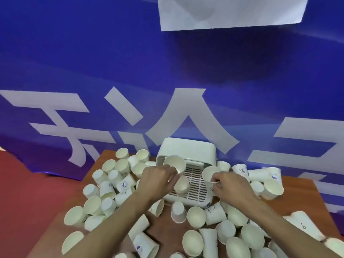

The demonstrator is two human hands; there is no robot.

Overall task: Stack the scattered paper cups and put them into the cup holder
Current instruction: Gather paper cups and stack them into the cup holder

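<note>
Several white paper cups [196, 217] lie scattered over a small brown table [165, 229]. The white cup holder [188, 151] stands at the table's far middle, with a slotted grille [195, 185] in front. My left hand [158, 180] grips a paper cup [175, 163] by its rim, mouth tilted toward me, over the grille. Below that hand another cup [182, 185] rests on the grille. My right hand [229, 187] pinches the rim of a second cup [211, 173] at the grille's right edge.
A blue banner [111, 62] with big white characters hangs right behind the table. White paper [230, 12] hangs at the top. Cups pile thickly left [104, 190] and right [271, 189] of the holder. Red floor [28, 192] lies to the left.
</note>
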